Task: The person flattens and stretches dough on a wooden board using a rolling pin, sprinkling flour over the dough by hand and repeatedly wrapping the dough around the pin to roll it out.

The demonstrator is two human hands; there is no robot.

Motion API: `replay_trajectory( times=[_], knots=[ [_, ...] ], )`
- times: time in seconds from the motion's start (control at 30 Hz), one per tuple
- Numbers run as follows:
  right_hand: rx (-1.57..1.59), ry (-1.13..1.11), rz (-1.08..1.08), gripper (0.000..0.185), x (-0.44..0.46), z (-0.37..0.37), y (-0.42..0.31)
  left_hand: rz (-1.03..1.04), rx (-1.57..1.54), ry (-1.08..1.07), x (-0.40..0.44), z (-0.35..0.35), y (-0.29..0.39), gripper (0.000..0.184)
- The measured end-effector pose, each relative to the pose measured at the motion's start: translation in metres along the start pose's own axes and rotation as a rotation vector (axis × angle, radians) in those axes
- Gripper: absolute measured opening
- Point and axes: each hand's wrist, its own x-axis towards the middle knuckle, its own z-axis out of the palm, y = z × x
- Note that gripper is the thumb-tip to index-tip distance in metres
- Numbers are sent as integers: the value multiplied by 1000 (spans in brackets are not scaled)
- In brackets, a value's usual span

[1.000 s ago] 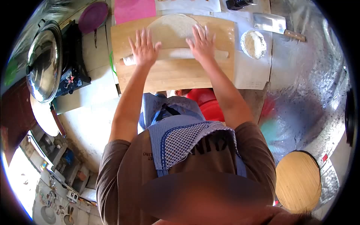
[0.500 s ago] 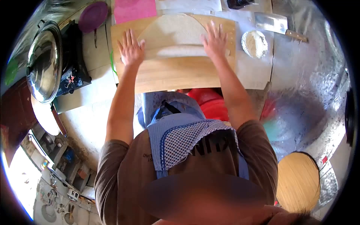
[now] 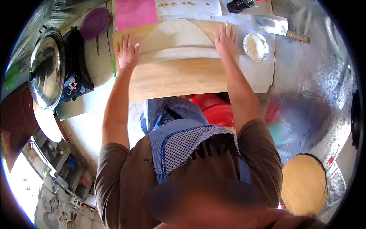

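Note:
A thin, pale sheet of dough (image 3: 173, 36) lies on a wooden board (image 3: 177, 78) in front of me. Its near edge forms a thick roll (image 3: 175, 54) running from side to side; whether a rolling pin is inside cannot be made out. At the roll's left end, my left hand (image 3: 128, 53) lies palm down, fingers stretched out and thumb apart. My right hand (image 3: 226, 40) rests at the other end, also flat with straight fingers, close to the board's right edge. Neither hand is closed around anything, and what lies under the palms is hidden.
To the right are a bowl of white flour (image 3: 256, 47) and a cleaver (image 3: 271, 25). A dark jar (image 3: 239, 5) and pink sheet (image 3: 136, 14) sit behind the board. Leftward are a purple lid-like disc (image 3: 94, 23) and a lidded pot (image 3: 47, 68) on a stove.
My hands have moved farther apart, the left one outward to the left and the right one outward to the right. The view has shifted slightly; the dough still lies on the board.

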Motion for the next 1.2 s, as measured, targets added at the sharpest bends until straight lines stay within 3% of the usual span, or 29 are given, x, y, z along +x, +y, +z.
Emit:
replay_trajectory(
  times=[0.07,0.13,0.2,0.33,0.37,0.43,0.5,0.57,0.63,0.7,0.77,0.83,0.9,0.93,0.97,1.03,1.07,1.13,1.2],
  knots=[
    [99,100,40,61,23,-9,-3,210,-55,30,9,-14,6,55],
    [301,189,133,49,3,-20,-13,226,-75,-49,-21,-31,23,56],
    [596,19,397,39,-46,-30,-33,164,-39,-226,-38,-30,31,60],
    [1404,-134,848,40,-140,-17,-80,95,149,-385,-88,-24,62,61],
    [1412,-137,843,40,-151,-22,-94,63,122,-444,-108,-24,76,61],
    [1606,-201,1062,46,-166,-34,-117,55,-67,-335,-156,-12,102,61],
    [1676,-302,927,46,-166,-47,-132,-241,-419,-629,-170,-33,142,70],
    [1595,-264,890,49,-176,-14,-130,-381,-666,-725,-176,-49,178,70],
    [1192,-250,771,54,-177,-7,-124,-379,-744,-623,-192,-36,209,67],
    [1167,-340,759,62,-174,5,-109,-343,-950,-706,-197,-25,225,59],
    [1005,-330,511,67,-178,28,-93,-332,-1148,-745,-210,-12,231,57],
    [955,-343,408,76,-173,20,-86,-364,-1083,-710,-222,0,229,52],
    [716,-505,246,84,-166,7,-83,-1005,-1383,-713,-227,-2,221,48],
    [715,-510,244,84,-161,8,-79,-1168,-1490,-748,-225,-5,211,42],
    [773,-620,152,86,-152,11,-74,-1173,-1493,-748,-225,-1,207,42],
    [826,-737,57,88,-143,7,-76,-1241,-2025,-228,-231,17,201,43],
    [766,-776,-56,88,-136,2,-78,-1285,-2252,-113,-229,26,198,43],
    [705,-817,-170,88,-120,-9,-86,-1293,-2270,-114,-223,25,197,43],
    [605,-939,-431,85,-104,-19,-96,-1365,-2219,-146,-220,17,203,42]
  ],
)
